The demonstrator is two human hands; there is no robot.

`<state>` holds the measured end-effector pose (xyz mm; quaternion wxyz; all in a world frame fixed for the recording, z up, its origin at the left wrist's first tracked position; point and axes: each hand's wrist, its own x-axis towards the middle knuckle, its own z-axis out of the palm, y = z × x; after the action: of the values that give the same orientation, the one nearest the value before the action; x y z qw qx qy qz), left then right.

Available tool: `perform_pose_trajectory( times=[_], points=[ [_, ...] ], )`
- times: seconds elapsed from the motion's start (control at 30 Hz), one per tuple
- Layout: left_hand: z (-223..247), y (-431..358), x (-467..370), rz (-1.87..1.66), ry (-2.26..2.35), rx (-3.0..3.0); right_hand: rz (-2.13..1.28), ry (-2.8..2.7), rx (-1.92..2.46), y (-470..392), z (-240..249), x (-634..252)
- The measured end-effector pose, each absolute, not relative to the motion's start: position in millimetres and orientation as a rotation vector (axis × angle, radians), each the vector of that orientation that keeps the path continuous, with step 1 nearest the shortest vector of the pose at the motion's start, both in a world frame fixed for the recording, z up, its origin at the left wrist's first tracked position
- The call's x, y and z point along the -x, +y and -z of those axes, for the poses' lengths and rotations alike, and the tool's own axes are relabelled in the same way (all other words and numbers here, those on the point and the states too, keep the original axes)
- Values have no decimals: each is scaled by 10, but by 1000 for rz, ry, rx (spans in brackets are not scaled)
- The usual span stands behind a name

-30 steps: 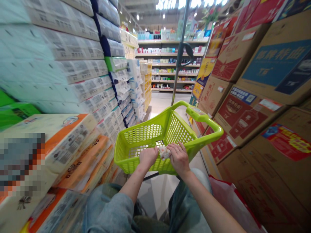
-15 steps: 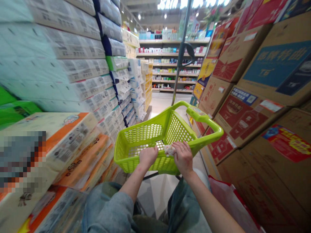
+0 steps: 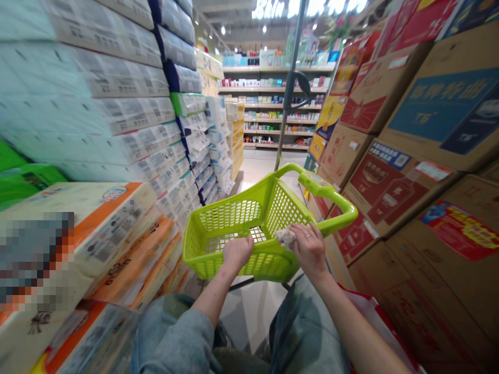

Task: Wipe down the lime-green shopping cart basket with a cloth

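Note:
A lime-green plastic shopping cart [image 3: 268, 208] with perforated basket walls stands in front of my knees. Its looped handle rises on the right. My left hand [image 3: 237, 252] is closed in a fist around the near rim of the basket, its fingertips hidden behind the wall. Over the same rim, farther right near the handle's base, my right hand [image 3: 310, 249] presses a crumpled whitish cloth [image 3: 286, 238] under its fingers. A ring shows on one finger of that hand. Nothing can be seen lying on the basket floor.
Stacked tissue packs [image 3: 132, 114] wall the left side, with orange and cream packs [image 3: 117, 223] close to my left arm. Cardboard cartons [image 3: 393, 192] rise on the right. A grey pole [image 3: 286, 111] stands beyond the cart, and shelves [image 3: 273, 91] line the back.
My right hand has slid with the cloth a little to the right and up along the rim toward the handle. My left hand and the cart have stayed put.

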<state>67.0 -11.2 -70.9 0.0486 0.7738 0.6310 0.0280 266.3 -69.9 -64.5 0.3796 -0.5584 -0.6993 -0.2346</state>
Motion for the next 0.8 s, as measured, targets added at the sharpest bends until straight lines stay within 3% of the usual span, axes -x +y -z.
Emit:
perform_pose_trajectory(
  times=[0.47, 0.8],
  points=[
    [727, -96, -687, -99, 1937, -2344, 550, -1847, 1367, -687, 737, -2519],
    [749, -95, -684, -136, 1927, -2383, 677, -1595, 1473, -760, 676, -2916]
  ],
)
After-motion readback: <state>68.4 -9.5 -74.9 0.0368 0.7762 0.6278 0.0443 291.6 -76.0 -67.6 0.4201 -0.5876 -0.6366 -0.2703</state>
